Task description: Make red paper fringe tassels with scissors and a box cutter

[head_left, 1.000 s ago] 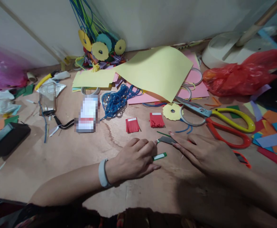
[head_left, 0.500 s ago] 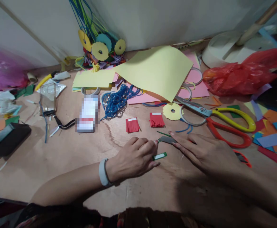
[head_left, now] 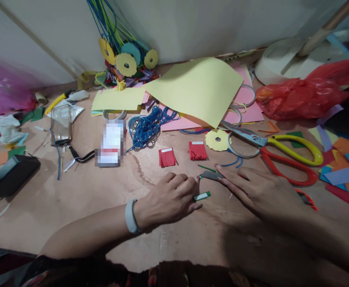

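Observation:
My left hand (head_left: 174,198) is closed around a small green paper piece with a white strip (head_left: 202,195), whose end sticks out between the thumb and fingers. Facing it, my right hand (head_left: 252,189) grips a cutting tool whose flat grey blade (head_left: 212,175) points left, its tip at my left fingertips. The handle is hidden under my palm, so the tool's exact kind does not show. A thin green sliver (head_left: 206,168) lies just beyond the blade. Two red fringed paper pieces (head_left: 167,157) rest farther back, each with a white strip along its top.
Large scissors (head_left: 253,138) with yellow and red handles lie at right, beside a tape roll (head_left: 243,153) and a yellow notched paper disc (head_left: 218,139). Behind are tangled blue cord (head_left: 146,126) and yellow sheets (head_left: 195,89). A phone case (head_left: 60,125) sits left; coloured strips (head_left: 348,163) lie far right.
Hardly anything differs. The blade and my right fingers have shifted very slightly, while my left hand stays in place with the green paper.

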Available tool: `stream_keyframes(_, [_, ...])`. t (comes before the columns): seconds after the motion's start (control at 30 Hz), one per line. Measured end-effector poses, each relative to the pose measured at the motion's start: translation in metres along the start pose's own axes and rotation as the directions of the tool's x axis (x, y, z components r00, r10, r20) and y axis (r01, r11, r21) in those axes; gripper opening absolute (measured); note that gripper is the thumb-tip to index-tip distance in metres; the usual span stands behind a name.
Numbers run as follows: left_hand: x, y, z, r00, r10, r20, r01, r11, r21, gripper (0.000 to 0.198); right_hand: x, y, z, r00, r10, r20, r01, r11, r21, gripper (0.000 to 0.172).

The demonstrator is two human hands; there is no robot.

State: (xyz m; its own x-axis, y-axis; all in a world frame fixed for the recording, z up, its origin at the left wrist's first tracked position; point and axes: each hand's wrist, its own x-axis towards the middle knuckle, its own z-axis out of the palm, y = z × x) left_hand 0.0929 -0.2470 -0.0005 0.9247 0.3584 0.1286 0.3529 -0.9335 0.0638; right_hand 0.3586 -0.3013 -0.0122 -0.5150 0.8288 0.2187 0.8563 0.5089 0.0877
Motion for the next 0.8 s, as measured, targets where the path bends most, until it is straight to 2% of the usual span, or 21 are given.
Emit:
stream_keyframes(0.13, [0.000, 0.000, 0.000, 1.000, -0.002, 0.004, 0.002, 1.000, 0.000, 0.050, -0.001, 0.000, 0.001, 1.000, 0.002, 0.010, -0.002, 1.000, -0.026, 0.050])
stream_keyframes(0.27, [-0.001, 0.000, 0.001, 1.000, -0.006, -0.006, 0.006, 1.000, -0.007, 0.049, -0.003, 0.001, 0.001, 0.994, 0.095, 0.059, -0.094, 0.995, -0.010, 0.049])
stream_keyframes(0.47, [0.000, 0.000, 0.001, 1.000, -0.004, 0.011, 0.004, 1.000, -0.006, 0.049, -0.006, 0.002, 0.003, 0.999, -0.035, 0.006, 0.034, 0.999, 0.039, 0.044])
stream_keyframes(0.67, [-0.001, 0.000, 0.002, 1.000, 0.004, 0.007, -0.004, 1.000, -0.005, 0.050, -0.011, 0.001, 0.005, 0.997, 0.064, -0.030, -0.061, 0.993, 0.097, 0.042])
stream_keyframes(0.8, [-0.003, 0.000, 0.004, 1.000, 0.002, -0.005, -0.002, 1.000, -0.010, 0.049, -0.005, -0.001, 0.000, 0.998, 0.005, -0.058, -0.002, 0.999, 0.038, 0.044])
